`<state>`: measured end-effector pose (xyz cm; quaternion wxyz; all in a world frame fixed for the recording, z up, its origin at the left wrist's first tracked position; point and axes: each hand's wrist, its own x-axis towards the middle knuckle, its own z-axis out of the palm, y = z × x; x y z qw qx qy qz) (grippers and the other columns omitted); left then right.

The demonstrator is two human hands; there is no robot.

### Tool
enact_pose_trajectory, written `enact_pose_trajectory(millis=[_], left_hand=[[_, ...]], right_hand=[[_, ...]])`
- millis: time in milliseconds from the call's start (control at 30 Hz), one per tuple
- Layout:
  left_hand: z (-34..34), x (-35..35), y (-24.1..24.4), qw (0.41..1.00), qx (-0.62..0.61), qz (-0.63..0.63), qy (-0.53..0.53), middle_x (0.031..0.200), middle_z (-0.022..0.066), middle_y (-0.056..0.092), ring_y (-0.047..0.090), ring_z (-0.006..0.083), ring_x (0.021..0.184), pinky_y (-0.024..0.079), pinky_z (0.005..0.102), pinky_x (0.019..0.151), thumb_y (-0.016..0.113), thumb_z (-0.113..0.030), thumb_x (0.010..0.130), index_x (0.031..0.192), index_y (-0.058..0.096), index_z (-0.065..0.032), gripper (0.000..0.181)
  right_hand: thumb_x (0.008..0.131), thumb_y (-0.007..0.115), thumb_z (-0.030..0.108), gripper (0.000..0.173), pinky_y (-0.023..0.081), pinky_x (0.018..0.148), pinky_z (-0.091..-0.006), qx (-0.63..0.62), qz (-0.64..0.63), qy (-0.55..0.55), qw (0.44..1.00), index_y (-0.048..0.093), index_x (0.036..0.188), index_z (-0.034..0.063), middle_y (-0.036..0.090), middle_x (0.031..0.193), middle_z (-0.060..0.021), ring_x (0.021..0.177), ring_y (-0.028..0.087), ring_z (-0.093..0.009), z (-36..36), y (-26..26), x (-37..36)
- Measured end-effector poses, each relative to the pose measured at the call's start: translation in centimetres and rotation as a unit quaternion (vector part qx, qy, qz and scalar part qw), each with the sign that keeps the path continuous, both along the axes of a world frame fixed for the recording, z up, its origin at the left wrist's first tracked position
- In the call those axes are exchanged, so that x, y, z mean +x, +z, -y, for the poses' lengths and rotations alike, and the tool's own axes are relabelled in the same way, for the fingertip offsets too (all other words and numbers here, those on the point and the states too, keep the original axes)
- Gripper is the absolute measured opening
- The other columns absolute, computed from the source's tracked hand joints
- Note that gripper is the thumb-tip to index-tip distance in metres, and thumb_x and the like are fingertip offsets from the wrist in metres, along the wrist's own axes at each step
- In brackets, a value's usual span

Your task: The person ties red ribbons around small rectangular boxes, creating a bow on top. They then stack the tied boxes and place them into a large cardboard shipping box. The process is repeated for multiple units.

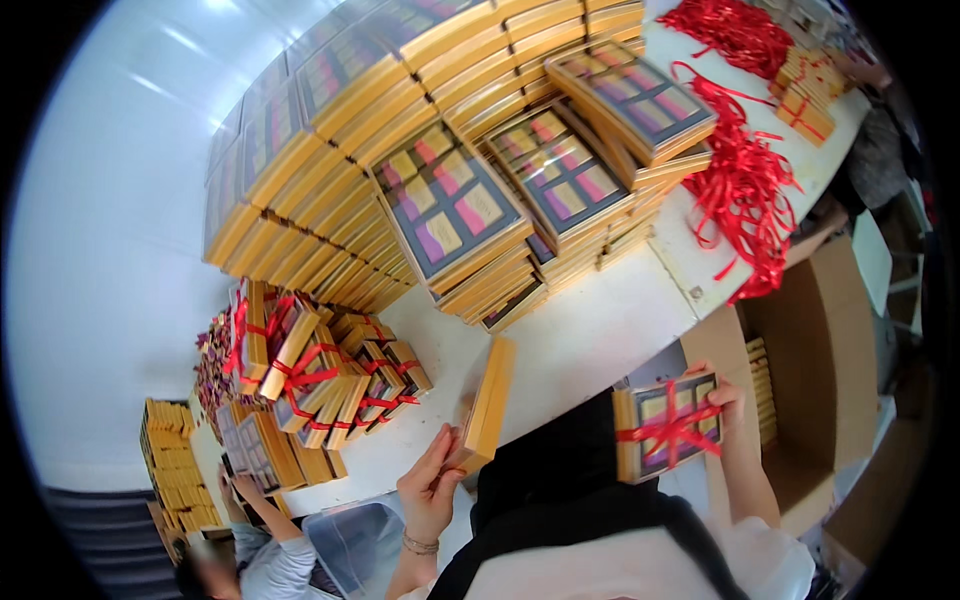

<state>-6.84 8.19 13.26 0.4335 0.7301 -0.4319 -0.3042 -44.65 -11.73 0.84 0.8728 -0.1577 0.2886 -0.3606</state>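
Note:
My left hand grips a flat gold gift box by its lower end. The box is tilted up on edge over the table's front, and no ribbon shows on it. In my right hand, at the far side of my lap, is a second gold box with a clear window and a red ribbon crossed and tied over it. Small gold, pink and purple packs show through its window. A heap of ribbon-tied boxes lies on the table beyond my left hand.
Tall stacks of windowed gold boxes line the wall, with a shorter stack before them. Red ribbons hang over the white table's edge. An open cardboard box stands at right. A co-worker handles boxes at lower left.

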Motion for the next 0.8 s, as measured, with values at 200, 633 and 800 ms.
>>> enact_pose_trajectory(millis=[200,633,800], left_hand=[[10.3,-4.4,11.0,0.958,-0.212,0.004,-0.192,0.133,0.0233,0.051,0.058,0.0311,0.117,0.047,0.0334,0.096,0.070,-0.001,0.078,0.122,0.059,0.0015,0.045],[24.7,-12.2,6.5,0.825,-0.144,0.545,-0.036,0.125,0.0211,0.058,0.060,0.0445,0.104,0.054,0.0398,0.081,0.071,-0.014,0.081,0.119,0.063,-0.0072,0.040],[24.4,-16.1,7.3,0.903,-0.002,0.430,-0.017,0.150,0.0247,0.023,0.025,0.0421,0.138,0.030,0.0473,0.109,0.072,-0.014,0.079,0.144,0.034,-0.0083,0.075]], right_hand=[[0.070,0.056,0.017,0.049,0.049,0.093,-0.0470,0.046,0.020,-0.185,0.981,0.055,0.114,-0.0062,0.063,0.110,-0.0246,0.097,0.062,-0.037,-3.0,5.3,-4.6],[0.063,0.061,0.012,0.068,0.039,0.104,-0.0473,0.021,-0.070,-0.182,0.981,0.045,0.128,0.0007,0.054,0.126,-0.0224,0.114,0.053,-0.037,1.7,12.0,-8.8],[0.060,0.065,0.011,0.066,0.045,0.098,-0.0455,0.033,0.062,-0.143,0.987,0.046,0.122,0.0006,0.060,0.115,-0.0195,0.108,0.059,-0.034,5.3,12.6,-8.8]])
